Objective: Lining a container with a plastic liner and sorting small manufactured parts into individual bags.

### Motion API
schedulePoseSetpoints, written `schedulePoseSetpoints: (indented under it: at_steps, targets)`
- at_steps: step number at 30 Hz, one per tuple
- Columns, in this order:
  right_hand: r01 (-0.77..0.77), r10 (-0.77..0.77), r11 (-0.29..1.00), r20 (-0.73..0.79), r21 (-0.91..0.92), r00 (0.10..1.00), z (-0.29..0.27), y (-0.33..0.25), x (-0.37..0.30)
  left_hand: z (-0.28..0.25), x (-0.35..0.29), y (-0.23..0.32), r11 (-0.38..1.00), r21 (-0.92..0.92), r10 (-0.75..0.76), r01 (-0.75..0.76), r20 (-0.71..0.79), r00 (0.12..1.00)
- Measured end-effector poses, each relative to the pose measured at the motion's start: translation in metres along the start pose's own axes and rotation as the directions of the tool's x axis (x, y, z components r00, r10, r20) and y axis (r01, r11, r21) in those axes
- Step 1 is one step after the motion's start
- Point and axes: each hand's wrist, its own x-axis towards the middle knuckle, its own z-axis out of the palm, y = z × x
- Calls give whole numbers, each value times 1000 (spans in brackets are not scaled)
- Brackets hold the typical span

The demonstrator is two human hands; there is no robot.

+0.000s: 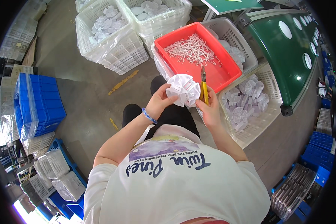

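Note:
A white round plastic part (183, 89) with raised ribs is held up over my lap. My left hand (161, 100) pinches its left edge between thumb and fingers. Side cutters with yellow handles (205, 89) are gripped in my right hand (210, 108), their dark jaws pointing away from me. The fingertips of that same hand also touch the part's lower right edge. Just beyond lies a red tray (227, 75) with a heap of thin white plastic offcuts (194, 50) in it.
At my right a white crate (255, 132) holds similar translucent parts (244, 100). Behind the tray stands a grey crate (249, 43). Lined white crates (119, 58) are farther left. A green conveyor (265, 41) carries white discs. Blue bins (48, 100) stand far left.

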Motion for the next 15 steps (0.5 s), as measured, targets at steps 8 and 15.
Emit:
schedulePoseSetpoints:
  at_steps: [8, 15]
  targets:
    - [-82, 168, 971, 401, -223, 900, -11, -19, 20, 22, 1, 63, 494, 852, 6, -174, 197, 980]
    - [-58, 154, 964, 362, -261, 919, 3, -20, 28, 17, 9, 43, 602, 767, 36, -221, 250, 968]
